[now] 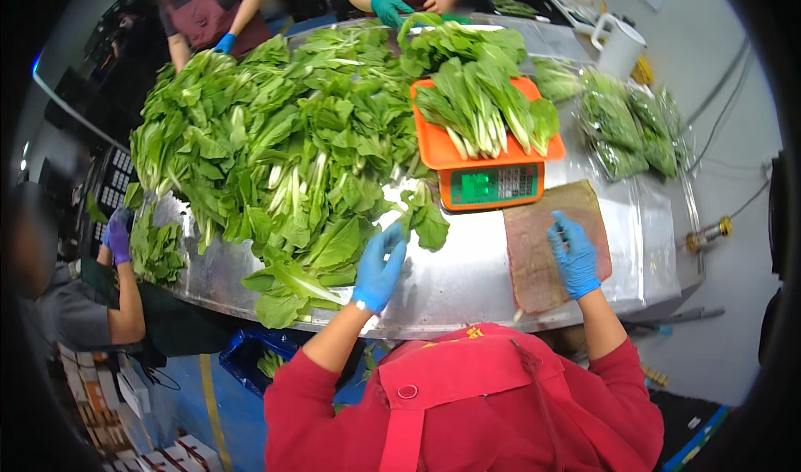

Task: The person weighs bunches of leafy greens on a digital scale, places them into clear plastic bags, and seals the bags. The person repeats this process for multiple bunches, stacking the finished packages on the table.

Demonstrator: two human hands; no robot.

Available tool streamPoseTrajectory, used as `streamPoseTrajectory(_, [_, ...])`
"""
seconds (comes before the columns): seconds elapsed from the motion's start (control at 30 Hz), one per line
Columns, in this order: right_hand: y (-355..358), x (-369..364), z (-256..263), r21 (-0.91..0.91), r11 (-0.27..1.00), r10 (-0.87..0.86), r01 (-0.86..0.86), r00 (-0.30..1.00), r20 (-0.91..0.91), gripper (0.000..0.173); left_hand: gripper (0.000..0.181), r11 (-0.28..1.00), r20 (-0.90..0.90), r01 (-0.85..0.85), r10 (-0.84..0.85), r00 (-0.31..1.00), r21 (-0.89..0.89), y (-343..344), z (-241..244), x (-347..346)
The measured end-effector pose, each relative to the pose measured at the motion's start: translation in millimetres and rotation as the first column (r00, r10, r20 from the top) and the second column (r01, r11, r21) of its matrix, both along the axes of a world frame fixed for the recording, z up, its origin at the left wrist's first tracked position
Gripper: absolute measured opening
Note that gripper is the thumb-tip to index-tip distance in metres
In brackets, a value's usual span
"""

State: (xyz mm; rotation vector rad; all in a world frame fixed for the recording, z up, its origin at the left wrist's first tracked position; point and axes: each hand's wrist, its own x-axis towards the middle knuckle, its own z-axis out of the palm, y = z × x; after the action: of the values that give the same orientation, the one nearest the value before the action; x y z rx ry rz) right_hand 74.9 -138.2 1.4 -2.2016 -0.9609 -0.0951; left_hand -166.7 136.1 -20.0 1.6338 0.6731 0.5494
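Observation:
My left hand (380,269), in a blue glove, is over the metal table beside a loose leafy green (428,219). Its fingers and thumb are apart, and whether the fingertips touch that leaf is unclear. My right hand (573,256), gloved in blue too, hovers at or on a worn brownish cloth (532,259) with its fingers partly bent and nothing visible in them. Ahead stands an orange digital scale (445,187) with a lit green display. Leafy greens with white stems (485,112) lie across its pan (432,137). To the left spreads a large heap of the same greens (269,140).
Bagged greens (616,131) and a white pitcher (621,48) stand at the right, near clear plastic sheets (654,247). Co-workers' gloved hands are at the far edge (389,10) and at the left (117,237). A blue-lined bin (241,359) sits below the table's edge.

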Motion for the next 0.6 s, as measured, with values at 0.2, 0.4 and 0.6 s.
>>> streamPoseTrajectory(0.2, [-13.9,-32.0,-23.2,-0.267,0.944,0.213,-0.195,0.976,0.041,0.057,0.034,0.954,-0.257,0.174,-0.109,0.96,0.244,-46.2,-15.7,-67.6])
streamPoseTrajectory(0.4, [2.9,-58.9,-50.8,-0.511,0.841,0.246,-0.176,0.967,0.071,0.071,0.027,0.963,-0.2,0.167,-0.125,0.972,0.211,-60.1,-45.3,-83.2])
streamPoseTrajectory(0.6, [29.2,-50.4,-38.3,-0.366,0.891,0.302,-0.269,0.953,0.035,0.042,0.023,0.916,-0.2,0.167,-0.099,0.975,0.364,-60.9,-41.3,-92.5])
